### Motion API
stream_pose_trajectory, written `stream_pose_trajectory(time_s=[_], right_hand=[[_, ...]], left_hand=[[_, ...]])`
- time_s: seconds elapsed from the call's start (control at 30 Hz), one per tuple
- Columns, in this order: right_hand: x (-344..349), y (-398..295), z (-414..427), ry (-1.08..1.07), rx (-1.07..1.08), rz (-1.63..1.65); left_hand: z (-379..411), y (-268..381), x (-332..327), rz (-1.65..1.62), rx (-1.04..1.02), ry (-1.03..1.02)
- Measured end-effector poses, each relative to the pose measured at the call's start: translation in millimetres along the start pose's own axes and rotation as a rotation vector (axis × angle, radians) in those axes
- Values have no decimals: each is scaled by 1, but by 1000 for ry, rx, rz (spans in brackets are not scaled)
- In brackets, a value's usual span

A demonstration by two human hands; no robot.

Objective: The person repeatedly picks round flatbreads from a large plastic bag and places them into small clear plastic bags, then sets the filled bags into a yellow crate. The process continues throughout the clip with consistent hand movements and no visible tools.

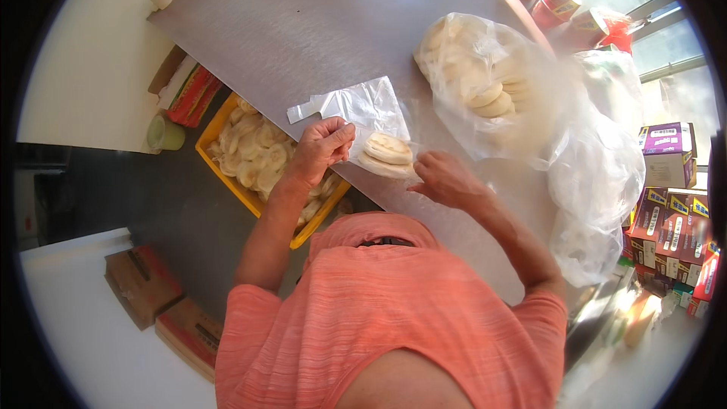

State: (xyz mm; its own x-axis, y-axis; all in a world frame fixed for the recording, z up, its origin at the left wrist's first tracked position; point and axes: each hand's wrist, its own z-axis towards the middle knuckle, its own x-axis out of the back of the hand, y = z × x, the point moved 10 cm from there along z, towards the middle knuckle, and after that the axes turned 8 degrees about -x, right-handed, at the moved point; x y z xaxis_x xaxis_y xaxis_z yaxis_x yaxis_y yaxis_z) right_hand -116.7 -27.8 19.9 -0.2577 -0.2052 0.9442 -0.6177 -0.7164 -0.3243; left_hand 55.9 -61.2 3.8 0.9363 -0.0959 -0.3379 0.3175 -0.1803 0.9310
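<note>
A small stack of round flat breads lies on the metal tabletop, with clear plastic film about it. My left hand is at the left of the stack, thumb and fingertips pinched on the edge of a clear plastic bag. That bag lies flat and crinkled just beyond the breads. Close on the right side of the stack is my right hand, fingers curled and thumb lower down. Whether it grips the thin film there cannot be made out.
Below the table's left edge stands a yellow crate full of pale breads. A large clear bag of breads sits at the right, beside a heap of white plastic bags. Stacked product boxes line the far right; cardboard boxes lie lower left.
</note>
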Motion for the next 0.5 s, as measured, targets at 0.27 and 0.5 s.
stream_pose_trajectory(time_s=[0.27,0.5], right_hand=[[48,-40,-2,-18,253,-230],[116,-56,4,502,298,6]], left_hand=[[-3,14,-31,-84,37,-101],[-15,21,-48,-5,-27,-276]])
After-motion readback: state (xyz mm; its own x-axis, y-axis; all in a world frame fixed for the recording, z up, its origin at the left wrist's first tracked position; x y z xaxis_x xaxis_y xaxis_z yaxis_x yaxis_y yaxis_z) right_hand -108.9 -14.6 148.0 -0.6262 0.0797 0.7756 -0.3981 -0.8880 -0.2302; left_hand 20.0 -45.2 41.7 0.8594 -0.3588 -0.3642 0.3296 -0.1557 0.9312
